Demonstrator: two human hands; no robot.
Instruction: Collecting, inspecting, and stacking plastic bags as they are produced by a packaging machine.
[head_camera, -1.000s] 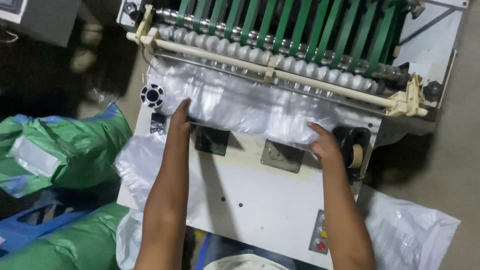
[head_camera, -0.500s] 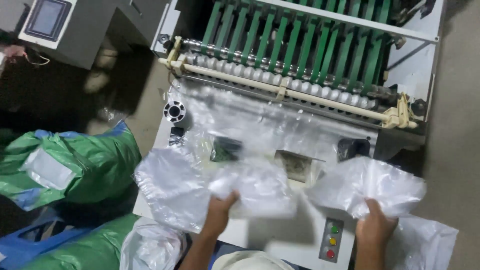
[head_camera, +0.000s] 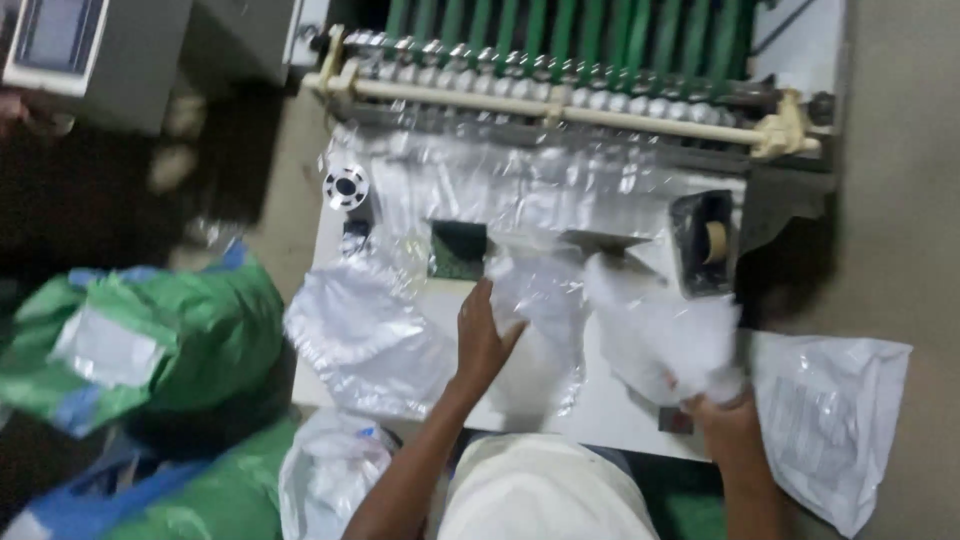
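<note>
Since the earlier frame, both hands have drawn the clear plastic bags (head_camera: 640, 330) off the roller outlet toward the near edge of the white surface (head_camera: 610, 415). Left hand (head_camera: 483, 340) lies flat and spread on the film at mid-surface; right hand (head_camera: 722, 420) grips a bunched wad near the front right corner, its grip closed. Judged light, limp and slippery: best gathered by bunching an edge, not pinching flat.
</note>
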